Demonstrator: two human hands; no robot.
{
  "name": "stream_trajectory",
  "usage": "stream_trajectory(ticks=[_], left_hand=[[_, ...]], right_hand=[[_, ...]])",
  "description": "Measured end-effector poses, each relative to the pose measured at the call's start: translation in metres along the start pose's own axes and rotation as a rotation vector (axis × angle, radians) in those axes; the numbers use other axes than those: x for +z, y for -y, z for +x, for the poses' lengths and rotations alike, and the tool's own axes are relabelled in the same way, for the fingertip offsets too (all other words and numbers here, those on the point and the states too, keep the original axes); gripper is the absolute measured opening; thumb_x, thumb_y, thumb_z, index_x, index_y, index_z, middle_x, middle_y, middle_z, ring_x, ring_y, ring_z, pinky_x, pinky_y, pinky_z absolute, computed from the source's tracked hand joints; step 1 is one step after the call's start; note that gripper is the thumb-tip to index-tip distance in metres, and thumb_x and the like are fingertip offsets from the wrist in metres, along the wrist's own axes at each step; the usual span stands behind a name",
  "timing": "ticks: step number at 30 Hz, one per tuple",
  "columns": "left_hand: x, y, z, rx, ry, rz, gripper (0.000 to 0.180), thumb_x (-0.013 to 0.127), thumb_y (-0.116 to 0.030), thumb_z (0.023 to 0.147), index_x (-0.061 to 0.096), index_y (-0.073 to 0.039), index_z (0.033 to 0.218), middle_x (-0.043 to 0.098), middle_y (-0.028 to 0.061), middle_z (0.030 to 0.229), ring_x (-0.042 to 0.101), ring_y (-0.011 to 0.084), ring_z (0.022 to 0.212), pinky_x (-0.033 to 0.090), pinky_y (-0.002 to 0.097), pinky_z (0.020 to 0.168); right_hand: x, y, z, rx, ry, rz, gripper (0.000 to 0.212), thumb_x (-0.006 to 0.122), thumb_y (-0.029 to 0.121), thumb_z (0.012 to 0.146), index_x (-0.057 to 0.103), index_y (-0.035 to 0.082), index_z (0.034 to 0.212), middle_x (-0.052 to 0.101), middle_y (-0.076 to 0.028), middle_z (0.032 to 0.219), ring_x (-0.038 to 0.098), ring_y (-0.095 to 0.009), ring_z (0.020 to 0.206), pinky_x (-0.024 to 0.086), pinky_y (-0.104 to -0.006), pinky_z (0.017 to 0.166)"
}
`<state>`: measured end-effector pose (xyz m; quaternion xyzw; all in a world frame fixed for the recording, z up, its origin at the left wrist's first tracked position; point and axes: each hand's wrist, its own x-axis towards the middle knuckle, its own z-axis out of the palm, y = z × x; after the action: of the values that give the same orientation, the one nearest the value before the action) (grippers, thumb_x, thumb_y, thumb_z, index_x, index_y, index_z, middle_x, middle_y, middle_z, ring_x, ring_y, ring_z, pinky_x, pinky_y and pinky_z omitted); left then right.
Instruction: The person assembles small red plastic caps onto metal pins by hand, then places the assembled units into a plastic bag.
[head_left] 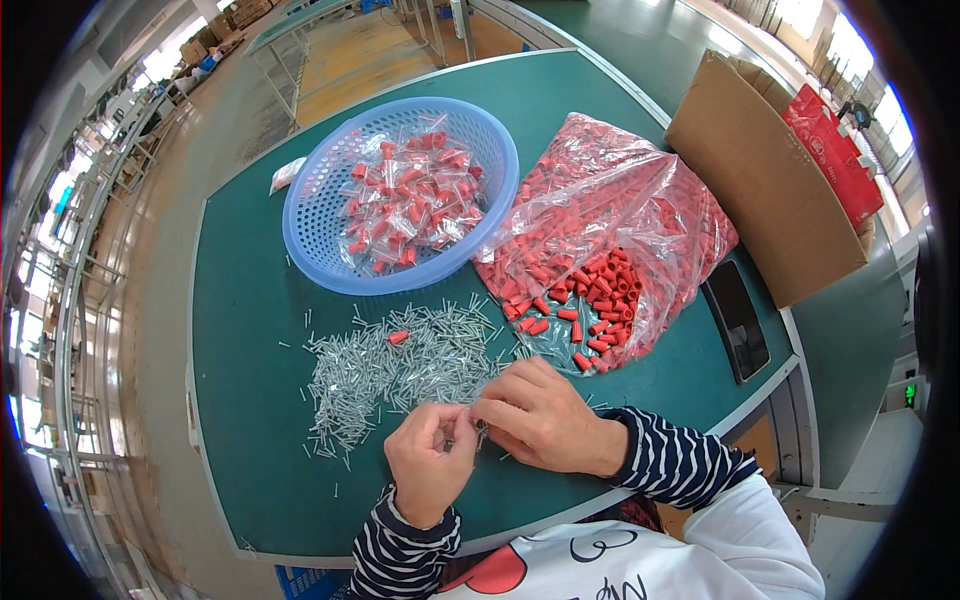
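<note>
My left hand (432, 462) and my right hand (545, 418) meet at the near side of a pile of small silver screws (350, 385). Both are closed, thumbs and fingers pinched together at the fingertips. Something small and greyish shows between them, too hidden to name. A single red plastic cap (399, 338) lies on top of the screws. Beyond the pile stands a blue plastic basket (300, 250) holding many small clear bags (412, 205) with red caps inside. To its right, a large clear bag (640, 205) spills loose red caps (612, 290) from its near end.
A black phone (738, 322) lies at the right edge of the green table (250, 420). Behind it stands an open cardboard box (765, 170) with a red bag (830, 150) at its far side. A small white packet (287, 176) sits left of the basket.
</note>
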<state>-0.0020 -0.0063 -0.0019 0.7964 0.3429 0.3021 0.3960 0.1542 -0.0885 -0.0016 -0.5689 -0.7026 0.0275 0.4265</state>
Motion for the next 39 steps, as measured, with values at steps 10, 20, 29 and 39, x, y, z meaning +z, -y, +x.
stream_trajectory(ticks=[10,20,29,39], left_hand=[[-0.006,0.002,0.003,0.083,0.059,-0.062,0.015,0.072,0.001,0.075,0.065,-0.002,0.087,0.058,0.0025,0.074,0.045,0.0063,0.052,0.034,0.0217,0.046],[-0.008,0.004,0.011,0.223,0.197,-0.060,0.051,0.082,-0.001,0.065,0.067,-0.008,0.114,0.053,0.0006,0.090,0.035,0.0037,0.059,0.027,0.0192,0.048],[-0.007,0.003,0.007,0.096,0.115,-0.162,0.043,0.080,0.002,0.067,0.067,-0.006,0.108,0.052,0.0000,0.091,0.033,0.0025,0.058,0.026,0.0180,0.050],[-0.004,0.005,0.007,0.092,0.055,-0.233,0.036,0.080,0.000,0.070,0.067,-0.006,0.103,0.055,0.0013,0.099,0.033,0.0009,0.058,0.028,0.0168,0.051]], right_hand=[[-0.010,-0.006,-0.001,0.045,0.197,-0.079,0.024,0.068,0.009,0.071,0.067,0.006,0.095,0.054,-0.005,0.088,0.053,-0.023,0.089,0.039,-0.0361,0.075],[-0.024,-0.014,0.003,-0.073,0.221,-0.018,0.030,0.071,0.006,0.068,0.069,0.013,0.098,0.057,-0.004,0.098,0.055,-0.023,0.091,0.041,-0.0364,0.076],[-0.034,-0.013,0.010,0.007,0.126,0.103,0.029,0.069,0.000,0.072,0.070,0.011,0.099,0.060,-0.005,0.093,0.059,-0.024,0.086,0.046,-0.0362,0.074],[-0.039,-0.030,-0.001,0.241,0.226,-0.224,0.016,0.074,0.013,0.075,0.068,0.007,0.088,0.061,-0.008,0.083,0.061,-0.028,0.084,0.046,-0.0392,0.078]])
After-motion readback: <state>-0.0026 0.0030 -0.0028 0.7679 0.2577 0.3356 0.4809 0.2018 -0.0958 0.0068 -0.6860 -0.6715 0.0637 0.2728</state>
